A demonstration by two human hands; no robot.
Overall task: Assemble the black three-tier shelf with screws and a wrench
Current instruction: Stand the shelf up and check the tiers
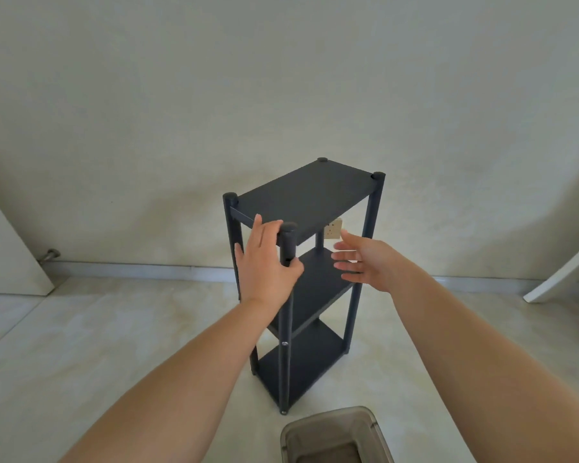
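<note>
While shelf [303, 202] stands upright, L hand [264, 262] seemingly grips front post, R hand [365, 262] spread.

A room in a home is indicated, sparsely furnished. A plain off-white plastered wall [281, 78] is met by a pale polished stone-look floor [81, 345] along a low skirting strip [131, 267]. A beige wall socket [334, 228] is set low on the wall. A white door panel [10, 255] is seen at the left edge, with a metal doorstop [50, 253] at floor level beside it. A white curved furniture leg [562, 262] is seen at the right.
</note>
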